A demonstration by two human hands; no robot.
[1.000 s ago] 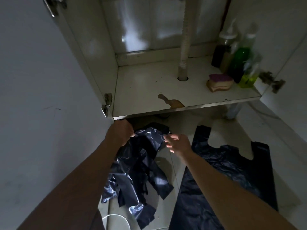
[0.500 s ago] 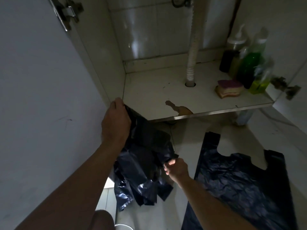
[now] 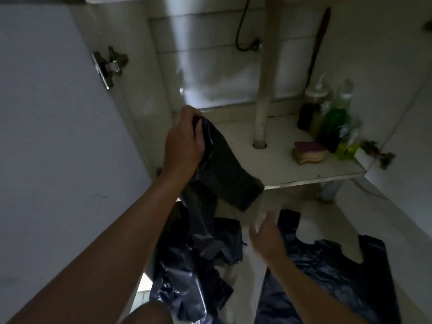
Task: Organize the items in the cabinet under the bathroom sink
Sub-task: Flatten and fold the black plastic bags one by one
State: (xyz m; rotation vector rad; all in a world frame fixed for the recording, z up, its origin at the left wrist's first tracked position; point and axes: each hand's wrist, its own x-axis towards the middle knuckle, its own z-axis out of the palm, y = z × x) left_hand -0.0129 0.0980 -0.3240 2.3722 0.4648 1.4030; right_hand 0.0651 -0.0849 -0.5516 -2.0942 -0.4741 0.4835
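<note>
While a bunch of black plastic bags (image 3: 224, 169) is raised at the front left corner of the cabinet shelf (image 3: 280, 167), its top end is enclosed by the left grip (image 3: 184, 146), whose fingers are curled tightly round the gathered plastic. The rest of the bunch is left trailing below that grip down to the floor, where more crumpled plastic is heaped. The right grip (image 3: 266, 237) is spread and relaxed with nothing held in it, low and to the right of the left grip, just beside a flat bag (image 3: 327, 272) laid out on the floor. The step in hand is judged to be the stowing of the bunch on the bare left part of the shelf. It would be done best if the hanging tails were first gathered from below by the free right grip, the air pressed out, and the plastic folded or rolled into one compact wad, since thin film of this kind is likely to spring open and slide off the edge. The wad should be set down well back from the front edge, kept clear of the drain pipe (image 3: 263, 108), the sponge (image 3: 308, 154) and the bottles (image 3: 332, 122), all grouped far to the right of the left grip.
</note>
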